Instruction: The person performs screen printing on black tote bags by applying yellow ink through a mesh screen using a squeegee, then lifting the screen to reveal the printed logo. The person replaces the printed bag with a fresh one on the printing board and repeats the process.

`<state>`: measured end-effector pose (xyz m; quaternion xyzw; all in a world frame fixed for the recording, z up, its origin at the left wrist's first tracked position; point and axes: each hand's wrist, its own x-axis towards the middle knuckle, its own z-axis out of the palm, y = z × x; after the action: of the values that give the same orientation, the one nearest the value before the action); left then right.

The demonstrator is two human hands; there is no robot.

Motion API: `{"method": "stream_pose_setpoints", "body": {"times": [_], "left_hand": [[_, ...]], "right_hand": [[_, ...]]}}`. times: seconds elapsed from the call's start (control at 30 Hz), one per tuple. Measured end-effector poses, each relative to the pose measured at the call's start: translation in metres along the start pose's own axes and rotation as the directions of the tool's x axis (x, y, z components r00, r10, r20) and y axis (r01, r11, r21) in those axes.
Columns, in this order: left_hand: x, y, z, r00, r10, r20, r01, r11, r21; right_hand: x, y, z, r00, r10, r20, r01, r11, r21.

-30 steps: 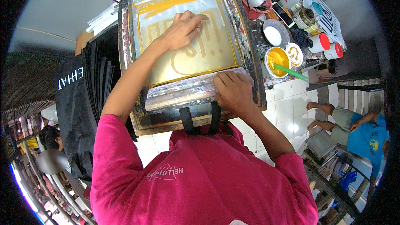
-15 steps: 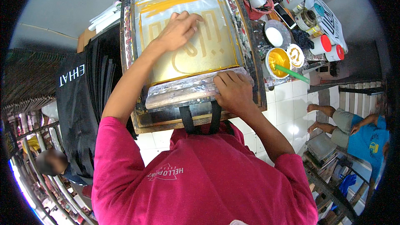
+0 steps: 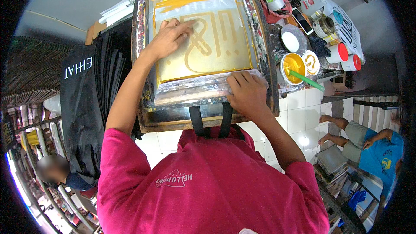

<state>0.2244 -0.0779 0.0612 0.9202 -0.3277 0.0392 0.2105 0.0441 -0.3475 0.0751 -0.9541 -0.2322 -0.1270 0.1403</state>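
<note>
A silk-screen frame point(image 3: 190, 89) with paint-stained wooden rails lies on a dark board in front of me. Its mesh point(image 3: 173, 67) carries a pale stencil of curved letter shapes, with streaks of orange-yellow ink across the far end. My left hand point(image 3: 167, 40) is over the left half of the mesh, index finger stretched toward the lettering, other fingers loosely bent. It holds nothing visible; whether the fingertip touches the mesh I cannot tell. My right hand point(image 3: 248, 93) grips the near rail toward its right end, fingers over the top.
Right of the frame stand a tub of yellow ink point(image 3: 293, 67) with a green stick point(image 3: 307, 80), a phone point(image 3: 302, 21), red-lidded jars point(image 3: 337, 53) and a pink basket point(image 3: 277, 11). Black bags point(image 3: 80, 95) hang at left. A person in blue point(image 3: 379, 147) sits at right.
My left hand has shifted left over the mesh, its index finger now stretched out. My right hand keeps its hold on the rail. The whole view has shifted slightly.
</note>
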Motion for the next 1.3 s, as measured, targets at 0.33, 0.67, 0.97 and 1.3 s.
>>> {"method": "stream_pose_setpoints", "body": {"times": [0.33,0.67,0.97,1.3], "left_hand": [[-0.113,0.057,-0.089,0.723,-0.42,-0.548,0.211,0.89,-0.403],[-0.235,0.122,-0.05,0.315,-0.872,-0.375,0.465,0.486,-0.74],[-0.204,0.104,-0.051,0.379,-0.865,-0.328,0.478,0.486,-0.731],[-0.081,0.039,-0.073,0.674,-0.573,-0.465,0.323,0.796,-0.513]], "right_hand": [[0.024,0.008,-0.033,0.999,-0.035,-0.025,0.036,0.998,0.046],[0.011,-0.012,-0.018,0.993,-0.069,0.09,0.073,0.997,-0.036],[0.088,0.025,0.017,0.992,-0.123,0.007,0.123,0.98,-0.157],[0.272,0.12,0.024,0.985,-0.028,0.168,0.062,0.978,-0.202]]}}
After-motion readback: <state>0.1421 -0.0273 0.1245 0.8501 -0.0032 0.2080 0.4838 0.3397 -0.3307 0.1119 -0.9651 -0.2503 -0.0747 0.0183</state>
